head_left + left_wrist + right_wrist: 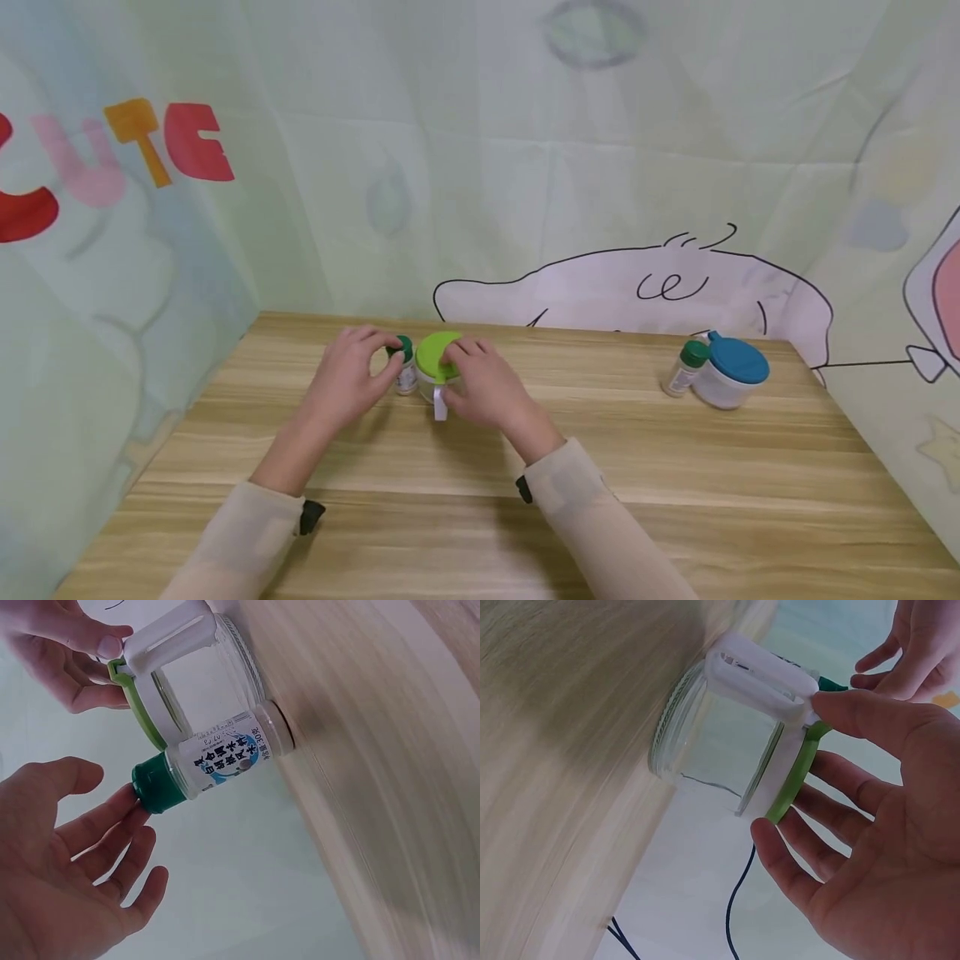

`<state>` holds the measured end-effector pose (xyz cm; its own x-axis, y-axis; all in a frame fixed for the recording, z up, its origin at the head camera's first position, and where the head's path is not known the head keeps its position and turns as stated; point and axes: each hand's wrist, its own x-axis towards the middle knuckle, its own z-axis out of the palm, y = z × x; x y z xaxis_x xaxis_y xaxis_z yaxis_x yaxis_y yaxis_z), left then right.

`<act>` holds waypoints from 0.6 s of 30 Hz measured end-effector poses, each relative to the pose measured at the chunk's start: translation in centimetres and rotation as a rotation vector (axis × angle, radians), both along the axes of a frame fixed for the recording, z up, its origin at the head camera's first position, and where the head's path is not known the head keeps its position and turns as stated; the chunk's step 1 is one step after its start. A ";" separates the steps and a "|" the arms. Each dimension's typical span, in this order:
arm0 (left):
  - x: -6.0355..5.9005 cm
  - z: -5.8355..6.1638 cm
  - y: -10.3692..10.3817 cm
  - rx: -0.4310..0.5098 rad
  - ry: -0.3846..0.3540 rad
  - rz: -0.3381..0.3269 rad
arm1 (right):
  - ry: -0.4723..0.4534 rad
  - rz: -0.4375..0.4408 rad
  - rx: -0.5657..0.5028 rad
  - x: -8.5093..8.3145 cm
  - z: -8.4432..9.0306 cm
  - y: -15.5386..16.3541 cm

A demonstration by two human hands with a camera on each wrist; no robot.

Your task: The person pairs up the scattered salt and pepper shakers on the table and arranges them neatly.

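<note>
A glass jar (435, 357) with a light green lid and a white handle stands at the back left of the wooden table (615, 508). My right hand (480, 385) lies over its lid. In the right wrist view the thumb sits on the lid's rim beside the handle and the fingers (802, 847) wrap the lid, the jar (720, 742) beneath. Just left of the jar stands a small labelled bottle (406, 375) with a dark green cap. My left hand (67, 862) is beside the bottle (221, 757), fingers extended, one fingertip touching the cap.
A white jar with a blue lid (731, 377) and a second small green-capped bottle (683, 369) stand at the back right. Printed cloth walls close the table on the left, back and right.
</note>
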<state>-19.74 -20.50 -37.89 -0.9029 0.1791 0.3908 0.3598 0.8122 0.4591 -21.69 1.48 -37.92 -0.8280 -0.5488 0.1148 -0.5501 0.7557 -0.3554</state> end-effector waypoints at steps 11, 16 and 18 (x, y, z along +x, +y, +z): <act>0.3 -0.1 0.0 0.029 0.032 0.012 | 0.018 0.010 -0.001 0.3 -0.2 0.0; 0.5 -0.1 -0.1 0.029 0.042 -0.012 | -0.019 0.000 -0.030 0.6 0.0 0.2; 0.7 -0.1 0.0 0.022 0.041 -0.033 | -0.027 -0.002 -0.050 0.6 -0.1 0.5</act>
